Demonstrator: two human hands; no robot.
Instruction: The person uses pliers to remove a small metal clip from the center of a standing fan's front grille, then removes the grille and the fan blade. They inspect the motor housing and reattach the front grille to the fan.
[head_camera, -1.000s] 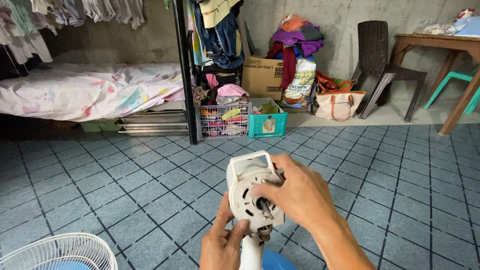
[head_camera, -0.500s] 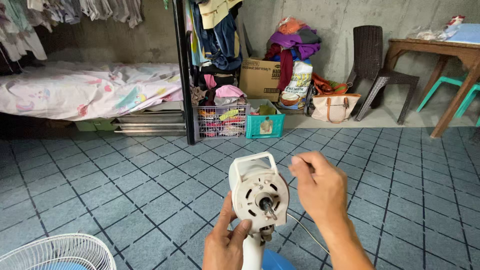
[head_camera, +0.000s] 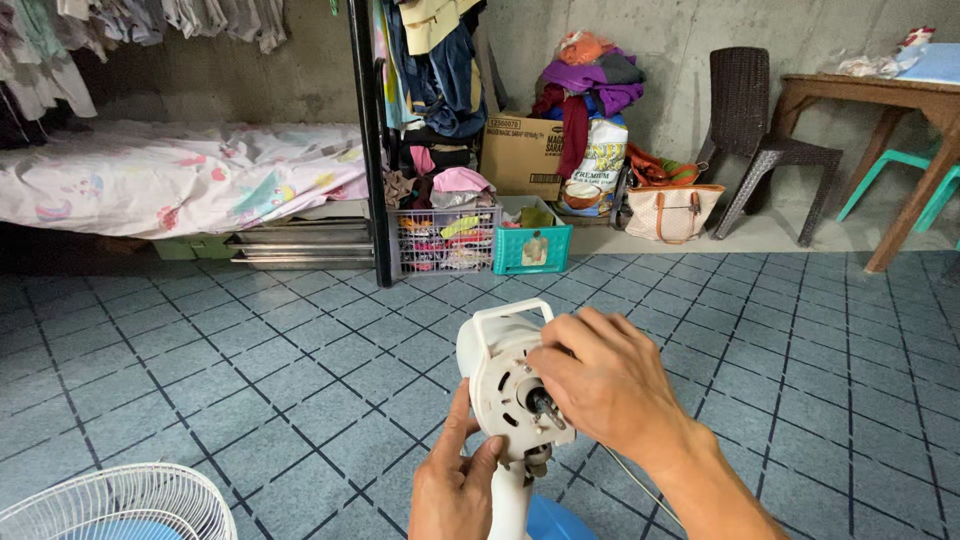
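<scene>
Both of your hands are on the white fan motor housing above the tiled floor: left hand clamped around its neck, right hand pinching the front shaft.

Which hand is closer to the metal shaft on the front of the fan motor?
Right. The right hand covers the motor housing, fingers beside the shaft. The left hand sits lower, gripping the neck beneath the housing.
</scene>
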